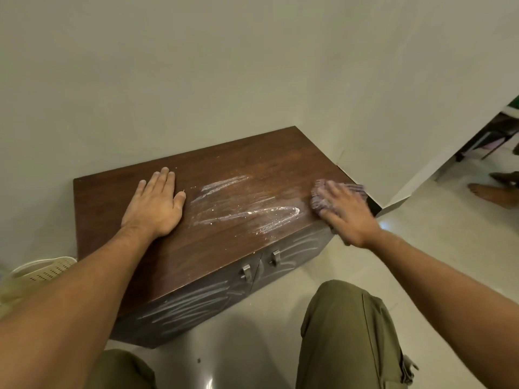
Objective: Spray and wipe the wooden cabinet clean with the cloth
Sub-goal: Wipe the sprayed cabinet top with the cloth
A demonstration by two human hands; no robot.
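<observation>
The light is soft, even and rather dim, with a greenish-grey cast. The right hand (348, 213) and the cloth (355, 188) under it are smeared by motion blur, while the left hand (156, 203), well left of the grip, is sharp. Just left of the grip the cabinet (224, 161) top carries a pale sheen. Beside the gripping wrist the floor (421, 262) shows a small bright glare. Wide-angle distortion stretches both forearms towards the lower corners.
</observation>
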